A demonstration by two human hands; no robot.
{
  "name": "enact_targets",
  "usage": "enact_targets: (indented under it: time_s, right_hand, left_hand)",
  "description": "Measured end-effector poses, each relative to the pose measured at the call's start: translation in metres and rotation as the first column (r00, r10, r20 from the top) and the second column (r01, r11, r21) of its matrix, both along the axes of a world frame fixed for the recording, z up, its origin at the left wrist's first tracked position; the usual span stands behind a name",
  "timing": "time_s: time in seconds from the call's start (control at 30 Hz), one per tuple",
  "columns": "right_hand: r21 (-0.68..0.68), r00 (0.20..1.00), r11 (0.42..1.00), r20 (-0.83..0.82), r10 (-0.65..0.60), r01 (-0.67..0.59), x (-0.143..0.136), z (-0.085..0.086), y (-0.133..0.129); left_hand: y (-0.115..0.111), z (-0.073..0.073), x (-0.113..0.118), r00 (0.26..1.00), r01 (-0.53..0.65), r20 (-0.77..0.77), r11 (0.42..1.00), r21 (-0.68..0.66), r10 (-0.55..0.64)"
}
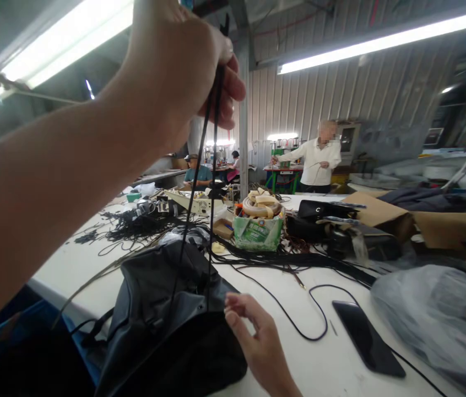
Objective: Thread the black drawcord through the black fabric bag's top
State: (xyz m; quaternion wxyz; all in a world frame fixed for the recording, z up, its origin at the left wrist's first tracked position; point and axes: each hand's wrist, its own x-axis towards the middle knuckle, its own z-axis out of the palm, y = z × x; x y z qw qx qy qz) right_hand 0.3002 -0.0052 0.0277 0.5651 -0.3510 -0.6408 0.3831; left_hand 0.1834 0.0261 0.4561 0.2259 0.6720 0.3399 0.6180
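Note:
Raised high at the upper middle, my left hand (194,71) is closed on two strands of thin black cord (212,165). The strands run down taut to a black bag (162,320) that lies on the white table at the lower left. My right hand (258,342) is beside the bag's right edge, its fingers curved and apart, with nothing seen between them.
On the white table (299,364) lie a phone (367,337), a clear plastic bag (439,320), black cords, a green box (258,234) of rolled strips and black bags. A cardboard box (451,229) stands right. Several people are beyond; a blue bin (71,342) is lower left.

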Motion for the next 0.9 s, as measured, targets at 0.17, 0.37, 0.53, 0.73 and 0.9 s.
enact_targets:
  time_s: [0.17, 0.37, 0.53, 0.73, 0.9]
  right_hand:
    - [0.249, 0.983, 0.968, -0.182, 0.009, 0.038, 0.01, 0.132, 0.02]
    - [0.335, 0.901, 0.924, -0.32, 0.293, -0.182, -0.026, 0.218, 0.023]
    - [0.259, 0.792, 0.916, -0.464, 0.396, -0.306, -0.05, 0.235, 0.024]
    - [0.264, 0.78, 0.921, -0.495, 0.384, -0.286, -0.061, 0.238, 0.039]
    - [0.267, 0.814, 0.938, -0.481, 0.327, -0.219, -0.06, 0.233, 0.041]
  left_hand:
    - [-0.015, -0.007, 0.011, 0.995, -0.085, -0.034, 0.975, 0.205, 0.094]
    - [-0.004, -0.041, -0.005, 0.987, 0.061, -0.157, 0.991, 0.12, -0.041]
    - [0.011, -0.063, -0.028, 0.983, 0.005, -0.184, 0.999, 0.033, 0.001]
    - [0.005, -0.045, -0.042, 0.992, 0.037, -0.123, 0.999, 0.018, -0.035]
    - [-0.011, -0.047, -0.044, 0.984, 0.071, -0.165, 0.997, 0.031, -0.065]
